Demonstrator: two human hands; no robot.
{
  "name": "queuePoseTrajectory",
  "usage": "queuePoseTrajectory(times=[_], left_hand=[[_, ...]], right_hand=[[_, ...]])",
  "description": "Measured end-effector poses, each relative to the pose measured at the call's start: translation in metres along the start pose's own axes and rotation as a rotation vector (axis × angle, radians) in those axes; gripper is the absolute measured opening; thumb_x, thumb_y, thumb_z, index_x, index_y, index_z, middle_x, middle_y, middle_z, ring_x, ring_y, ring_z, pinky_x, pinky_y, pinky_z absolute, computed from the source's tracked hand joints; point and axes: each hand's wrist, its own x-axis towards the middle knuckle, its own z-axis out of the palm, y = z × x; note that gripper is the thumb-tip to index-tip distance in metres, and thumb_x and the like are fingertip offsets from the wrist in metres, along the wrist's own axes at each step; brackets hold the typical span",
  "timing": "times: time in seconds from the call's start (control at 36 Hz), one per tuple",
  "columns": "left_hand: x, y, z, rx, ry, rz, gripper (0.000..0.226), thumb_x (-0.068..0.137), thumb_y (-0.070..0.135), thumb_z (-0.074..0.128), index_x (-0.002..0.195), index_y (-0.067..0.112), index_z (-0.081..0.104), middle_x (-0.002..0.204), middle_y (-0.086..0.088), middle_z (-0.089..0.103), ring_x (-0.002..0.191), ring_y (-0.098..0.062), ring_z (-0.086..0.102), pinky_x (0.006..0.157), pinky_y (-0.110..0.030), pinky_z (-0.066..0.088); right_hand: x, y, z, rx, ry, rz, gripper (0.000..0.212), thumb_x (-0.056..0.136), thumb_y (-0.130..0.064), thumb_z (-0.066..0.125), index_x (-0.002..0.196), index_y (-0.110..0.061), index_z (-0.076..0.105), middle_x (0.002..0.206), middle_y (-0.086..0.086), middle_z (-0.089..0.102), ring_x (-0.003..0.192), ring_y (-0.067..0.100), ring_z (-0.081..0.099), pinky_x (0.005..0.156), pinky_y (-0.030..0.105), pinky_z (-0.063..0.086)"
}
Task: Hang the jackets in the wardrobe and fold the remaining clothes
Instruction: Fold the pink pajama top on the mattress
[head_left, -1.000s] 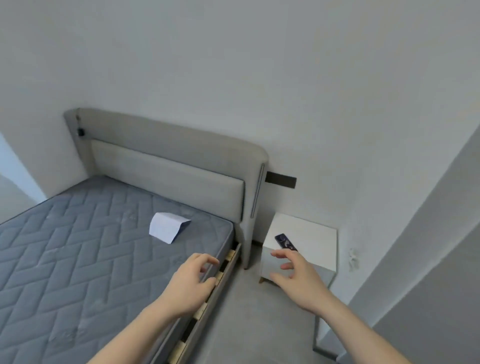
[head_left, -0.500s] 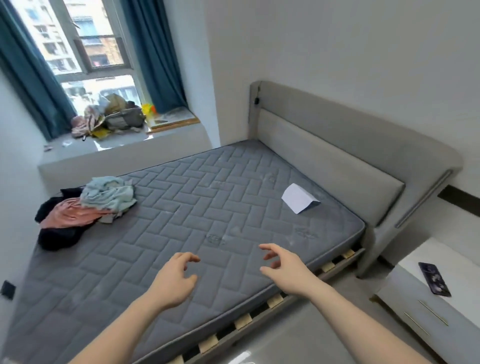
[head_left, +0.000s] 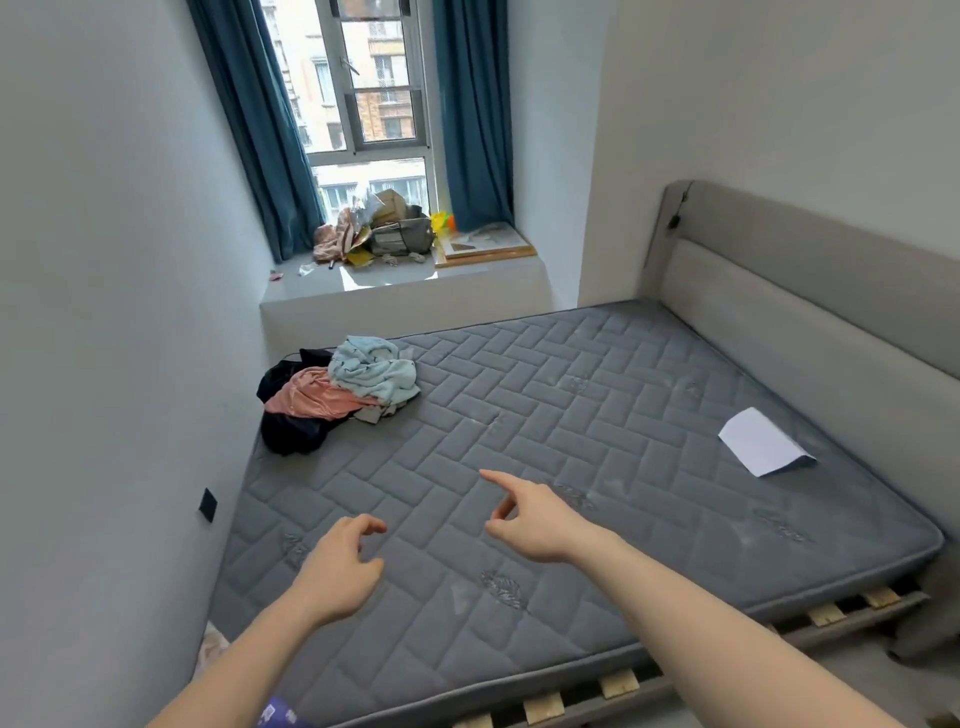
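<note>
Head view looks down from near over mattress (head_left: 545, 415); faces window (head_left: 374, 104).

The black garment (head_left: 291, 434) lies mostly buried under the pink one (head_left: 317, 400); windowsill clutter (head_left: 379, 234) is indistinct.

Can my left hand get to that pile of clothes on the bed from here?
Probably yes, with a lean. The left hand holds nothing and only bare mattress lies between it and the pile of clothes, which sits at the far corner by the wall.
</note>
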Motion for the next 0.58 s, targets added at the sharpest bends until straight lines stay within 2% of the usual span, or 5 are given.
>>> queuePoseTrajectory(times=[0.11, 0.25, 0.39, 0.53, 0.58], left_hand=[[0.01, -0.048, -0.029, 0.0, -0.001, -0.022, 0.041, 0.091, 0.019, 0.061, 0.131, 0.028, 0.055, 0.133, 0.005, 0.052, 0.11, -0.012, 0.054, 0.095, -0.029, 0.045], [0.022, -0.091, -0.059, -0.005, 0.001, -0.065, 0.045, 0.091, 0.02, 0.061, 0.135, 0.025, 0.054, 0.134, 0.001, 0.052, 0.115, -0.017, 0.056, 0.099, -0.032, 0.046], [0.046, -0.126, -0.085, -0.012, 0.031, -0.086, 0.048, 0.091, 0.019, 0.061, 0.137, 0.026, 0.051, 0.137, 0.001, 0.05, 0.111, -0.014, 0.054, 0.093, -0.029, 0.044], [0.082, -0.156, -0.103, -0.043, 0.047, -0.128, 0.052, 0.089, 0.021, 0.063, 0.138, 0.026, 0.049, 0.141, 0.0, 0.042, 0.107, -0.017, 0.054, 0.099, -0.034, 0.047], [0.098, -0.167, -0.108, -0.05, 0.038, -0.144, 0.052, 0.088, 0.021, 0.062, 0.139, 0.026, 0.048, 0.142, 0.0, 0.041, 0.104, -0.015, 0.055, 0.099, -0.035, 0.047]], right_hand=[[0.044, -0.048, 0.034, -0.017, -0.054, -0.024, 0.071, 0.092, -0.03, 0.06, 0.155, -0.043, 0.03, 0.102, -0.014, 0.068, 0.086, 0.005, 0.06, 0.083, 0.024, 0.047], [0.085, -0.092, 0.067, -0.035, -0.106, -0.034, 0.075, 0.093, -0.031, 0.058, 0.158, -0.044, 0.023, 0.099, -0.017, 0.066, 0.087, 0.002, 0.059, 0.076, 0.022, 0.046], [0.126, -0.122, 0.084, -0.062, -0.16, -0.049, 0.079, 0.093, -0.029, 0.058, 0.159, -0.043, 0.017, 0.096, -0.014, 0.067, 0.082, 0.003, 0.061, 0.074, 0.023, 0.048], [0.179, -0.139, 0.092, -0.087, -0.209, -0.064, 0.081, 0.093, -0.029, 0.059, 0.159, -0.043, 0.015, 0.099, -0.016, 0.064, 0.078, 0.001, 0.058, 0.067, 0.017, 0.044], [0.204, -0.143, 0.096, -0.097, -0.226, -0.073, 0.082, 0.092, -0.029, 0.059, 0.159, -0.043, 0.015, 0.098, -0.016, 0.064, 0.082, 0.001, 0.058, 0.07, 0.018, 0.044]])
